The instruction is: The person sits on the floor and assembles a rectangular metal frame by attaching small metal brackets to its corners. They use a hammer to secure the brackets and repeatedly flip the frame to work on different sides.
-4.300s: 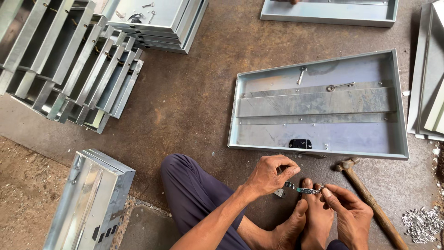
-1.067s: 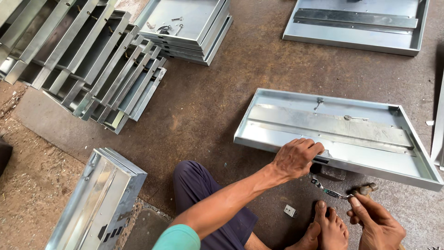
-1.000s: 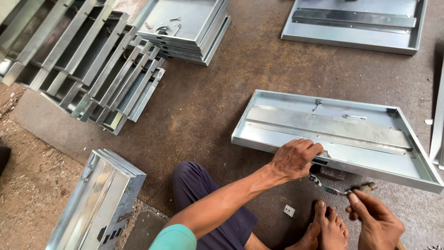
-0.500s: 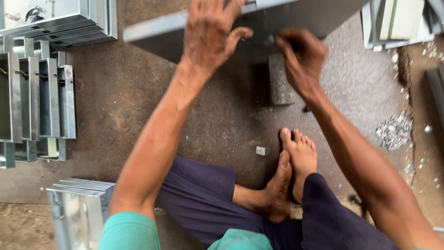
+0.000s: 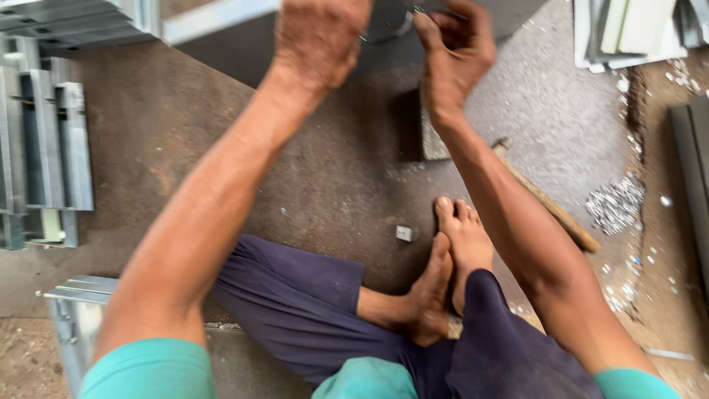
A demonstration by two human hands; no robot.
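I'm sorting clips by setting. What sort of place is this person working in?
Probably a small sheet-metal workshop, worked at floor level. Stacked grey metal channels lie at the left, a heap of metal shavings litters the bare floor, and a wooden tool handle lies beside the seated person.

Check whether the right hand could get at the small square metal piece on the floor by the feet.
Probably yes: the right hand is raised at the metal panel, but the small square piece lies uncovered beside the feet.
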